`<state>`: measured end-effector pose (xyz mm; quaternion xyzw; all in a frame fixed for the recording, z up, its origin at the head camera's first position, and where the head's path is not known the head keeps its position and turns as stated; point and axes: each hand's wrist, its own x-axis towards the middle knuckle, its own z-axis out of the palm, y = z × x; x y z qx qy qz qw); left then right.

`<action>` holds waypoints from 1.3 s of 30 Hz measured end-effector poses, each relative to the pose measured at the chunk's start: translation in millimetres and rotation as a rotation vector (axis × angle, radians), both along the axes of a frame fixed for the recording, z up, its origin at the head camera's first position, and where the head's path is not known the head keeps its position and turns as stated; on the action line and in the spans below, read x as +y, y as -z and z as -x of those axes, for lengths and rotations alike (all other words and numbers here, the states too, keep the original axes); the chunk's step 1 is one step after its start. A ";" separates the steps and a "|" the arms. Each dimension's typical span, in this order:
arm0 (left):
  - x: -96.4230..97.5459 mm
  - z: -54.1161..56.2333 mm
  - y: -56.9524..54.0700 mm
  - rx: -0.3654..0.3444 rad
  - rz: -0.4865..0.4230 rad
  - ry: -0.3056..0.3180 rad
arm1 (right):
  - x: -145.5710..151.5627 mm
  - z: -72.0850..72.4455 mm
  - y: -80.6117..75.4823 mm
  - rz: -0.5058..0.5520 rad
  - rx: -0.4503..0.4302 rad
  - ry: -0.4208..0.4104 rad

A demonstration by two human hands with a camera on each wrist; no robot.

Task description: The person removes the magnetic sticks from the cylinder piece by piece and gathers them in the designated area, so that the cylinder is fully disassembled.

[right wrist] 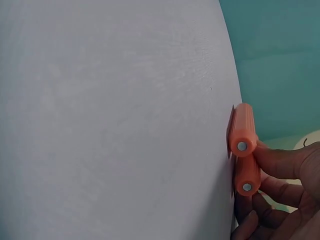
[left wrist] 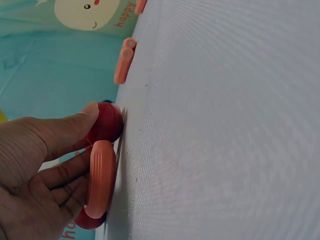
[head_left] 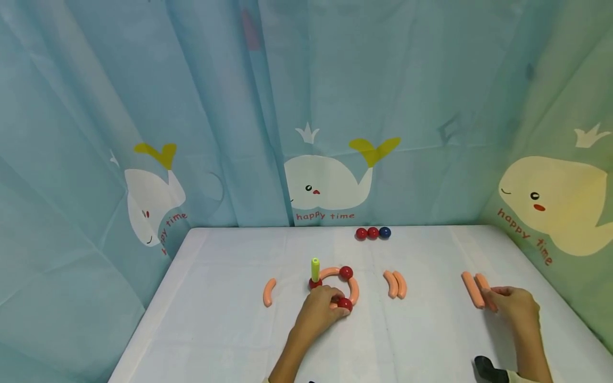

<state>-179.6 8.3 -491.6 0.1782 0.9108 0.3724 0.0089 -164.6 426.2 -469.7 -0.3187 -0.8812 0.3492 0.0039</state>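
My left hand (head_left: 320, 308) holds the near red ball (head_left: 345, 304) of a ring made from curved orange rods (head_left: 354, 291) and red balls. In the left wrist view the thumb presses that red ball (left wrist: 106, 122), with a curved rod (left wrist: 101, 180) against it. A green rod (head_left: 315, 269) stands upright on the ring's left red ball (head_left: 314, 283); another red ball (head_left: 346, 273) is at the back. Far to the right, my right hand (head_left: 517, 308) pinches a straight orange rod (right wrist: 247, 175). A second straight rod (right wrist: 242, 130) lies alongside it.
Two curved rods (head_left: 395, 284) lie side by side right of the ring, and a single curved rod (head_left: 270, 292) lies left of it. Two red balls (head_left: 367, 233) and a blue ball (head_left: 385, 232) sit in a row by the table's back edge. Curtains (head_left: 230, 106) surround the white table.
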 end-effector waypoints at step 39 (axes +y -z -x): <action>1.1 -1.4 -6.5 0.028 0.068 0.020 | -94.1 10.7 -40.0 -0.256 0.660 -0.301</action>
